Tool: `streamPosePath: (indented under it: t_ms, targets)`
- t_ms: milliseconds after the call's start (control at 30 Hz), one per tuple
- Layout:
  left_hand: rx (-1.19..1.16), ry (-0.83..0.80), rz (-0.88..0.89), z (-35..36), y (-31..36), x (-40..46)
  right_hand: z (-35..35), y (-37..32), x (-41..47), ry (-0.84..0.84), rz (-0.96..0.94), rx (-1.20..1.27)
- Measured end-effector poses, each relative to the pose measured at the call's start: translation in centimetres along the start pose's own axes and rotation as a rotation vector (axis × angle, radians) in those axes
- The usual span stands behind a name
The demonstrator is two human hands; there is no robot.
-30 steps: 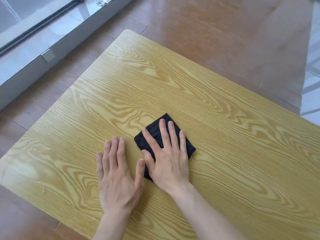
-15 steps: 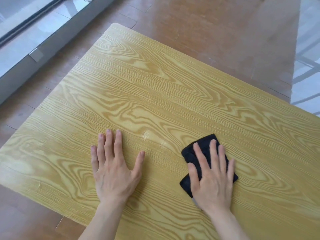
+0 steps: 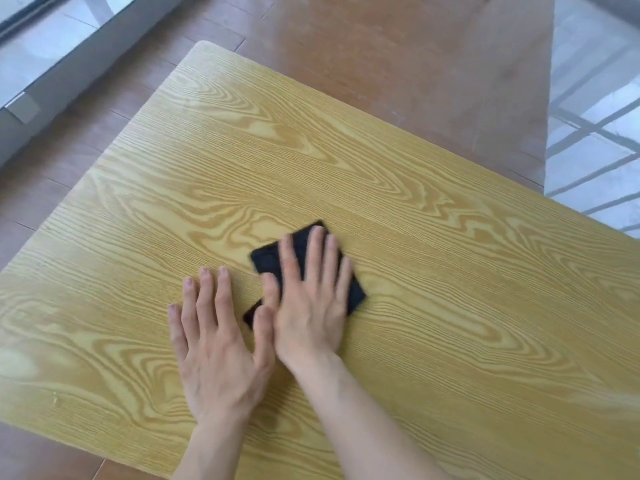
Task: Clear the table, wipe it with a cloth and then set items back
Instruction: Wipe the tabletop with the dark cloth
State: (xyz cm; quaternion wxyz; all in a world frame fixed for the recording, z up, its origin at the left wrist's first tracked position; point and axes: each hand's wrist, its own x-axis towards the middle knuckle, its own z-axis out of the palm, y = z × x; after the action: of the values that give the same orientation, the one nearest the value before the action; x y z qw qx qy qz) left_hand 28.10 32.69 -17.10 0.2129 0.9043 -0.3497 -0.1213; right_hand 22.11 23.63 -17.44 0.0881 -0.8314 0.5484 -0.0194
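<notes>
A folded black cloth (image 3: 268, 259) lies flat on the yellow wood-grain table (image 3: 433, 271), near the middle of its front half. My right hand (image 3: 311, 299) presses flat on the cloth with fingers spread, covering most of it. My left hand (image 3: 214, 344) rests palm down on the bare tabletop just left of it, its thumb touching the right hand and overlapping the cloth's lower left corner. No other items stand on the table.
Brown wood floor (image 3: 398, 64) surrounds the table. A grey window sill and frame (image 3: 45, 84) run along the far left. Pale tiles with dark lines (image 3: 595, 133) lie at the far right.
My right hand has slid the cloth back to the left, from the right of centre to beside my left hand. The left hand has stayed flat in place.
</notes>
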Motion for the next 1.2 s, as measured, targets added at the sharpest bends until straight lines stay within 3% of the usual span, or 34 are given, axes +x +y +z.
streamPosePath:
  t_ms: [167, 333, 567, 833, 1200]
  targets:
    - [-0.047, 0.015, -0.013, -0.1, 0.3, 0.0, -0.1, 0.2, -0.2, -0.085, -0.261, -0.035]
    - [-0.015, -0.004, -0.006, -0.3, 0.3, -0.1, -0.5, 2.0, -2.5, -0.094, -0.308, -0.001]
    - [0.045, -0.012, 0.019, -0.3, 0.2, -0.3, -2.0, 7.8, -6.3, -0.082, -0.22, -0.014]
    - [0.073, -0.018, 0.041, -0.2, -0.1, -0.3, -2.6, 14.2, -9.3, -0.048, 0.039, -0.091]
    - [0.044, -0.008, 0.06, -0.2, -0.2, -0.4, -2.0, 14.1, -9.6, -0.014, 0.141, -0.123]
